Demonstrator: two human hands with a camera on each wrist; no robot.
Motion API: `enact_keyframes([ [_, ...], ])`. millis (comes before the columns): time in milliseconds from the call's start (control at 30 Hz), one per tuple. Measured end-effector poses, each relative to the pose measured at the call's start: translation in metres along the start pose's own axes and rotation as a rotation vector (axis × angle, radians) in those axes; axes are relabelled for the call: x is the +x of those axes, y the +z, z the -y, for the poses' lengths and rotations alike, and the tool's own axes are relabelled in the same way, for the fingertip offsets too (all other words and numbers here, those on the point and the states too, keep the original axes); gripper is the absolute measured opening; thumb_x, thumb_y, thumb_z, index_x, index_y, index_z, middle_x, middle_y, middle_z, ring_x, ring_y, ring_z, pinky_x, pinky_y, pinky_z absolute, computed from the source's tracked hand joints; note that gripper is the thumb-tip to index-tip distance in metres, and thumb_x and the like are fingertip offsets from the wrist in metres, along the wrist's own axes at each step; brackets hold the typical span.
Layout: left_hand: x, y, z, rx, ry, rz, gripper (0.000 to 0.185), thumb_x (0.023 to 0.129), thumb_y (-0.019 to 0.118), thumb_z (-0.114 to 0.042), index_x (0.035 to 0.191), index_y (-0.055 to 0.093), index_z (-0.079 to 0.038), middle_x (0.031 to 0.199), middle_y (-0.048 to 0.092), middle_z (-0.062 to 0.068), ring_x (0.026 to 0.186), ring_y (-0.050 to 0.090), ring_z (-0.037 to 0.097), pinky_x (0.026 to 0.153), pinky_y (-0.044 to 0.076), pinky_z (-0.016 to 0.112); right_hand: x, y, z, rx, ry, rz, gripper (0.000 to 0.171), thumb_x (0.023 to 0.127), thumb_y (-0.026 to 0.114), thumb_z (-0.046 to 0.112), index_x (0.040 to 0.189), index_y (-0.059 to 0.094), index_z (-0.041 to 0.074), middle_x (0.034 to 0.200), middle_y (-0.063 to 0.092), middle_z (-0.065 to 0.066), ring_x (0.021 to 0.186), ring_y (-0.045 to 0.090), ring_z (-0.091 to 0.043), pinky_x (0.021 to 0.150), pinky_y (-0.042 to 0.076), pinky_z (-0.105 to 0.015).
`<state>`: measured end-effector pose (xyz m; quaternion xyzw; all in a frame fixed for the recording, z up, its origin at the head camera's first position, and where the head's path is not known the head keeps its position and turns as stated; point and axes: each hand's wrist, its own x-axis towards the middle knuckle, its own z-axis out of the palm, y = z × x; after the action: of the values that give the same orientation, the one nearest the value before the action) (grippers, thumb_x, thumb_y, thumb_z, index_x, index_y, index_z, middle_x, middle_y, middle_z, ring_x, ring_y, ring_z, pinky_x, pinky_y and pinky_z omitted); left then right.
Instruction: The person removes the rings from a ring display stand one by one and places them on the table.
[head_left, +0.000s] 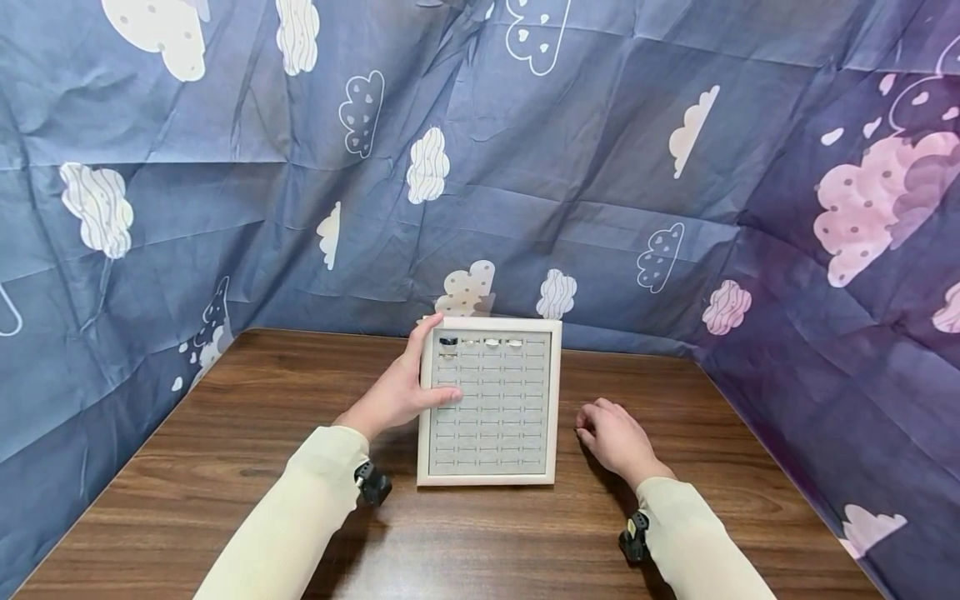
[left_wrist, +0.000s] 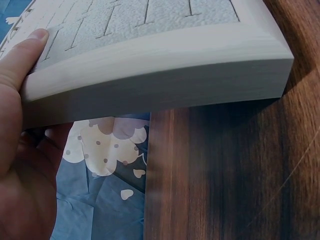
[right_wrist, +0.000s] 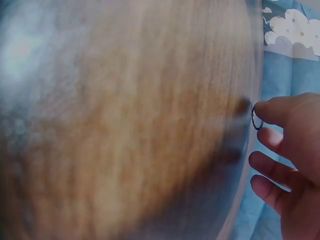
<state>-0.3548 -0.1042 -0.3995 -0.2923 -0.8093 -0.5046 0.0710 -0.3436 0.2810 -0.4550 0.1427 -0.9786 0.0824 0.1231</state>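
The left hand [head_left: 396, 392] is gripping the left rim of the tray [head_left: 557, 400], a pale square ring tray lying flat on the table [head_left: 225, 467] toward its far edge, about midway between the left and right edges. The thumb is lying over the top of the rim near the tray's far-left corner, and the left wrist view is showing the thumb [left_wrist: 22, 60] pressing on the frame while the palm is cupping the tray's side wall; the other fingers are hidden behind the wall, so how they are lying cannot be told.

The right hand [head_left: 615, 437] is resting on the table just beside the tray's right rim, not touching it. Its fingers are curling loosely, and the right wrist view is showing the thumb and forefinger pinching a thin ring [right_wrist: 256, 119], with the remaining fingers [right_wrist: 272, 165] relaxed below.

Four rings [head_left: 480, 342] are sitting in the tray's far row, filling its left slots; the rows nearer the person are showing only bare slits. The slit rows are running left to right across the tray. From the pinched ring, the open slots are lying to the left and slightly farther away, so the right hand is the nearer one to them. A blue cloud-print cloth [head_left: 600, 167] is hanging behind and beside the table.
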Motion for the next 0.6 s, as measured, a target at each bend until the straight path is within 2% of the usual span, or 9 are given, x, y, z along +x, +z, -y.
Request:
enact_keyframes([
  [333, -0.001, 0.001, 0.0, 0.015, 0.024, -0.008, 0.118, 0.088, 0.091, -0.013, 0.171, 0.007, -0.027, 0.127, 0.075, 0.014, 0.104, 0.076, 0.023, 0.105, 0.056, 0.049, -0.002, -0.004, 0.005, 0.021, 0.003, 0.006, 0.009, 0.097, 0.077, 0.014, 0.098, 0.068, 0.013, 0.099, 0.064, -0.004, 0.097, 0.066, -0.03, 0.091, 0.056, -0.054],
  [600, -0.001, 0.001, -0.001, 0.021, 0.024, -0.013, 0.119, 0.088, 0.091, -0.013, 0.171, 0.007, -0.029, 0.126, 0.075, 0.014, 0.103, 0.076, 0.022, 0.104, 0.056, 0.05, -0.001, -0.013, 0.008, 0.056, 0.001, -0.042, 0.009, 0.099, 0.074, 0.015, 0.103, 0.068, 0.011, 0.099, 0.066, -0.004, 0.093, 0.065, -0.025, 0.087, 0.056, -0.05],
])
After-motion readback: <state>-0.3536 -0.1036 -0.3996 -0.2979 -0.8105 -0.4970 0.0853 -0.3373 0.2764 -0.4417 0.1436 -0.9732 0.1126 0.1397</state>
